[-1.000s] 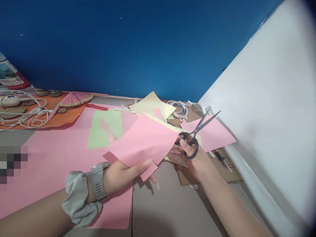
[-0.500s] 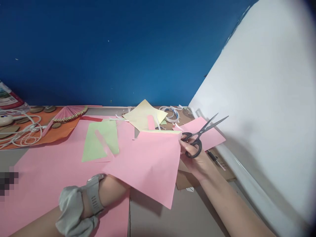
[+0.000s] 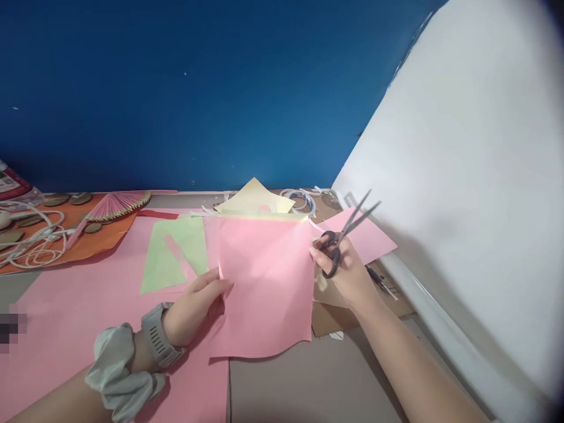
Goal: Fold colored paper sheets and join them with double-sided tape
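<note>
A pink sheet of paper (image 3: 267,282) with a pale yellow strip along its top edge is held up in front of me. My left hand (image 3: 198,302) pinches its left edge, thumb in front and fingers behind. At the right edge, the fingertips of my right hand (image 3: 339,264) appear to grip the same sheet. That hand also carries black-handled scissors (image 3: 346,232), blades apart and pointing up and away to the right. Left of the sheet, a light green paper (image 3: 152,258) with a pink strip (image 3: 180,257) on it lies on a larger pink sheet (image 3: 88,317).
Behind the held sheet lie a yellow paper (image 3: 254,197) and a tape roll (image 3: 304,202). Another pink paper (image 3: 370,238) and a black pen-like tool (image 3: 381,282) are at the right, beside the white wall (image 3: 476,147). A folded fan (image 3: 118,207) and white cables (image 3: 39,247) rest on orange paper (image 3: 101,247).
The pink sheet has turned to face me more squarely. My left hand, hidden behind it earlier, now shows at its left edge. The scissors have tilted more upright and shifted slightly left.
</note>
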`<state>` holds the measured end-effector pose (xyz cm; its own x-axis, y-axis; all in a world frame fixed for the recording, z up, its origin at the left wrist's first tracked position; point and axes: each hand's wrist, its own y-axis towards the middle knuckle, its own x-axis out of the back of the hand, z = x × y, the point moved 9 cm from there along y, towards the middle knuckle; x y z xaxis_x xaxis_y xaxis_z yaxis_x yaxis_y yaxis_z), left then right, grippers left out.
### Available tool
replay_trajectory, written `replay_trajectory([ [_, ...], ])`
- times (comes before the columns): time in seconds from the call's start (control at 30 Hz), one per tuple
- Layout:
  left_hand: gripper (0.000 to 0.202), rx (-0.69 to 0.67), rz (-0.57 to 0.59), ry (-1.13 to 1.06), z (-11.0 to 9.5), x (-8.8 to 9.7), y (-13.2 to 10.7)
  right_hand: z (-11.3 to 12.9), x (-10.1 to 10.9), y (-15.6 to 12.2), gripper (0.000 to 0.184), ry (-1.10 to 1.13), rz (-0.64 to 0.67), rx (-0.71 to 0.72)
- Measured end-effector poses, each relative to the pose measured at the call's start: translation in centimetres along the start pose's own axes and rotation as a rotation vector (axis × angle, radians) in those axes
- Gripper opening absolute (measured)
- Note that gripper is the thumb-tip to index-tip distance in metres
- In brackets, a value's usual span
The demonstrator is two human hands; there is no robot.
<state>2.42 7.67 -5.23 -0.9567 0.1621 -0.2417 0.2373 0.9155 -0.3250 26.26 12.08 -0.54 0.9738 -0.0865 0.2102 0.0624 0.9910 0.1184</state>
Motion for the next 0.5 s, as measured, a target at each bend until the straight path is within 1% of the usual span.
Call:
replay_trajectory([
  [0.07, 0.015, 0.01, -0.006, -0.043, 0.2, 0.2, 0.0, 0.0, 0.1, -0.1, 0.029, -0.113, 0.001, -0.013],
  [0.13, 0.009, -0.003, -0.024, -0.087, 0.0, 0.5, 0.0, -0.3, 0.5, -0.1, 0.032, -0.328, -0.003, -0.03],
  [0.2, 0.014, -0.045, -0.042, -0.118, -0.6, 0.7, 0.0, -0.6, 1.1, 0.0, 0.037, -0.569, -0.03, -0.032],
  [0.27, 0.02, -0.078, -0.064, -0.148, -1.2, 0.9, 0.0, -0.8, 1.5, 0.1, 0.039, -0.719, -0.047, -0.02],
  [0.33, 0.028, -0.093, -0.071, -0.179, -1.6, 0.7, 0.0, -1.0, 1.6, 0.2, 0.04, -0.761, -0.037, -0.006],
  [0.43, 0.043, -0.101, -0.05, -0.191, -1.8, 0.2, 0.1, -1.0, 1.3, 0.1, 0.044, -0.801, 0.002, 0.013],
  [0.5, 0.049, -0.096, -0.072, -0.169, -1.6, 0.4, 0.1, -0.7, 0.9, 0.0, 0.047, -0.837, 0.029, 0.039],
])
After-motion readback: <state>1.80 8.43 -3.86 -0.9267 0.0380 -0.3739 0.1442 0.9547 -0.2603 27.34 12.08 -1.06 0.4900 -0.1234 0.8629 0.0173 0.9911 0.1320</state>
